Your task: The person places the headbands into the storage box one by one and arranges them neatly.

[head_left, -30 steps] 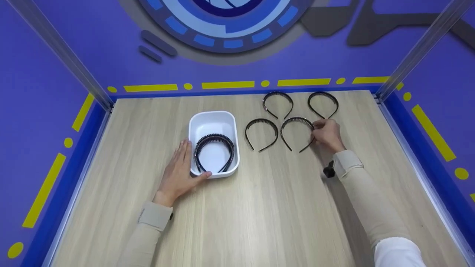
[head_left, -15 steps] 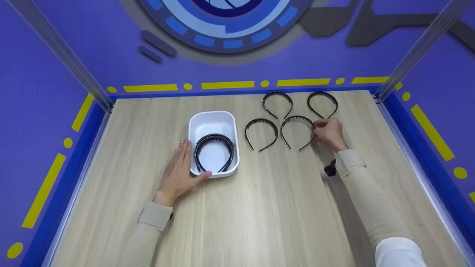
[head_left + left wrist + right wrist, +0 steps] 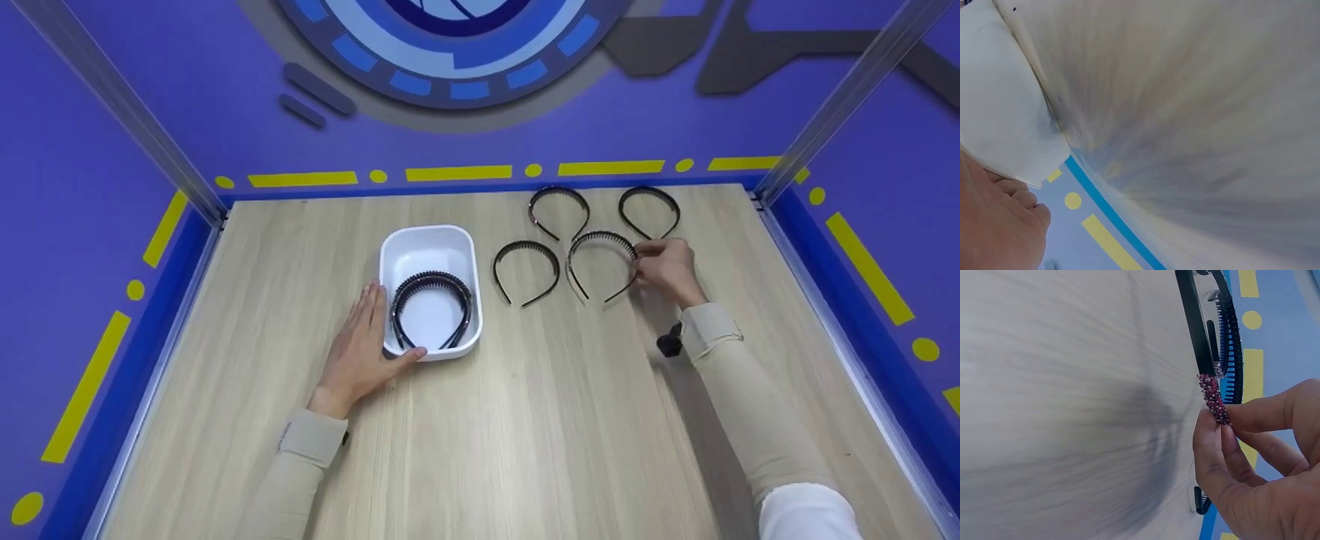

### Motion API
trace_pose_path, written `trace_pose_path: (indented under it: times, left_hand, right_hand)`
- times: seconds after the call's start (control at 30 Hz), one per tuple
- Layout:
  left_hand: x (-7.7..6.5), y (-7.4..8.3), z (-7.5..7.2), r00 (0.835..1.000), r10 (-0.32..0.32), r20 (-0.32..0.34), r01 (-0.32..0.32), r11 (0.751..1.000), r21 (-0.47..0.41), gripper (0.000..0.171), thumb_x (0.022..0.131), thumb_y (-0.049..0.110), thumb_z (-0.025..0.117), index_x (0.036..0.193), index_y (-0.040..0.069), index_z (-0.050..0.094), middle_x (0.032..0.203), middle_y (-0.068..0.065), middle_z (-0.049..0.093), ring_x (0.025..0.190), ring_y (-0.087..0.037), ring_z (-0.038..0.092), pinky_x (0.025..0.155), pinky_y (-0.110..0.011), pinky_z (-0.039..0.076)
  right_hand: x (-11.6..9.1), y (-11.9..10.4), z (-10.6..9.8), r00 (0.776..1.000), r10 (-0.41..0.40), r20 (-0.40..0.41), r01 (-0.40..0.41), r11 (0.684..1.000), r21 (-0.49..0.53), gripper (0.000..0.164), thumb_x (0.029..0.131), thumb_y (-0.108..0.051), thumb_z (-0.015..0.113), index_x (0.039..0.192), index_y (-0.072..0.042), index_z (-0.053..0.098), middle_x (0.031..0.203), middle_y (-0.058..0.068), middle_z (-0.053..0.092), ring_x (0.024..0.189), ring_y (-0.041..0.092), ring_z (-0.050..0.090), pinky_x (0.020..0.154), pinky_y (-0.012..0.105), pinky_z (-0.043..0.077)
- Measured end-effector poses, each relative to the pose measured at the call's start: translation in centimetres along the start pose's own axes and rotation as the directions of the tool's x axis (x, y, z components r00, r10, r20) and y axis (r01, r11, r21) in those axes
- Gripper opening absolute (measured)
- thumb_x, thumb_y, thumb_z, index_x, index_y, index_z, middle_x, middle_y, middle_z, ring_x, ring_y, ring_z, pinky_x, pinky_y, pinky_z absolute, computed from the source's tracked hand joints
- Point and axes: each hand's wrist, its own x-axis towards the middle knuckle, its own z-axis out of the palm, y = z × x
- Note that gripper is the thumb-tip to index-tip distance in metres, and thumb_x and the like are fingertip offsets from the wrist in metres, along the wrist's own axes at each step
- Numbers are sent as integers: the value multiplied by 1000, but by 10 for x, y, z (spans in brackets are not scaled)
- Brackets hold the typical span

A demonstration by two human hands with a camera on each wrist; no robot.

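Observation:
My right hand (image 3: 667, 270) pinches one side of a black toothed headband (image 3: 604, 236) between thumb and fingers. Up close in the right wrist view, the pinched stretch of the headband (image 3: 1214, 398) is covered in pink and dark beads. At the left, a white plastic box (image 3: 429, 259) stands on the table, with black headbands (image 3: 433, 280) overlapping in its near half. My left hand (image 3: 358, 360) rests against the box, fingers straight along its left wall and thumb at the near rim. The left wrist view shows the box's outer wall (image 3: 1005, 84) beside the fingers.
Another headband (image 3: 556, 271) lies between the box and the held one. Behind are two more, a back-left headband (image 3: 559, 190) and a back-right headband (image 3: 649, 191). Blue-purple panels surround the wooden table (image 3: 510, 420) at the back and sides.
The right hand has shifted slightly, and the pinched headband's open ends have moved up a little in the head view. The left hand and box hold still.

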Motion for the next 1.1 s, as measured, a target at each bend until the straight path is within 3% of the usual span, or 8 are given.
trace_pose_path:
  times: [0.27,0.57,0.73,0.83,1.1]
  left_hand:
    - [0,-1,1,1000,9,-10,-9,1000,7,127,89,77,67,169,-3,10,179,-21,8,167,-34,9,138,-46,12]
    - [1,-1,1,1000,16,-11,-16,1000,16,127,89,76,68,169,-4,11,178,-22,10,167,-34,10,138,-47,13]
    - [1,-1,1,1000,12,-9,-12,1000,14,128,88,77,68,169,-3,10,178,-22,10,167,-33,9,138,-46,12]
    - [0,-1,1,1000,16,-19,-16,1000,16,128,88,77,68,169,-4,11,178,-23,12,167,-34,10,138,-47,13]
    - [0,-1,2,1000,16,-25,-15,1000,18,127,89,77,67,169,-4,12,178,-23,11,167,-36,11,137,-48,13]
  right_hand:
    - [-3,-4,0,1000,-15,7,16,1000,-21,42,91,-5,65,132,-5,76,128,20,75,117,29,66,81,19,50]
    - [-8,-9,0,1000,-14,12,13,999,47,45,88,-3,67,132,-3,75,126,21,75,111,27,67,74,16,54]
    - [-11,-13,0,999,-32,19,32,999,25,42,91,-5,67,133,-3,75,126,22,74,121,32,65,85,20,50]
    - [-12,-15,1,999,-37,24,37,999,19,41,93,-6,66,134,-3,75,127,21,74,119,32,67,83,23,52]
    - [-14,-22,6,998,-67,-3,67,998,2,39,92,-5,68,130,-4,77,123,20,77,117,30,68,78,17,50]
